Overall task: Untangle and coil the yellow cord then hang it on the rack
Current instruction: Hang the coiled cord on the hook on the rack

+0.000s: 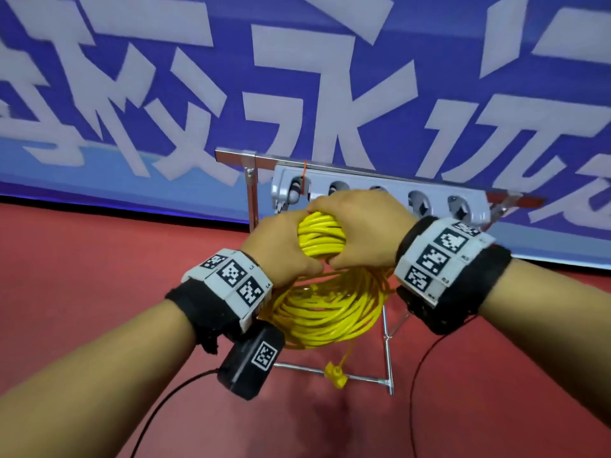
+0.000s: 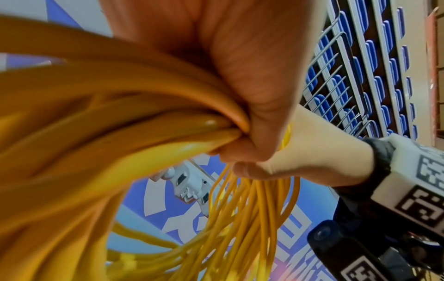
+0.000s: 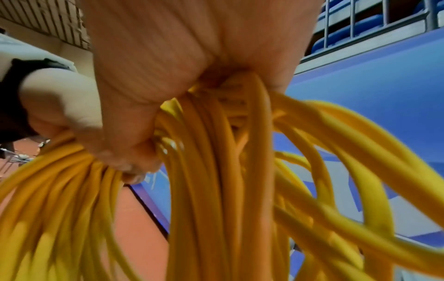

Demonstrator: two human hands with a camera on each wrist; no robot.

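Both hands, left hand (image 1: 284, 249) and right hand (image 1: 360, 226), grip the coiled yellow cord (image 1: 327, 309) just before the rack (image 1: 380, 190); banner (image 1: 297, 77) characters blurred; wristband tag reads "L4"

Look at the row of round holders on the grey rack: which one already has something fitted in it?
The one at the far left end of the rack, beside the orange tie: a grey peg sits in it; the others visible look empty.

- One coiled yellow rubber-sheathed cord (image 1: 325, 305), many loops, one yellow plug end (image 1: 335, 375) dangling.
- Two bare hands: left hand (image 1: 281, 249), right hand (image 1: 363, 226).
- One grey plastic holder bar (image 1: 380, 193) with five round openings.
- One chrome metal rack frame (image 1: 386, 345).
- Two marker-covered wristbands.
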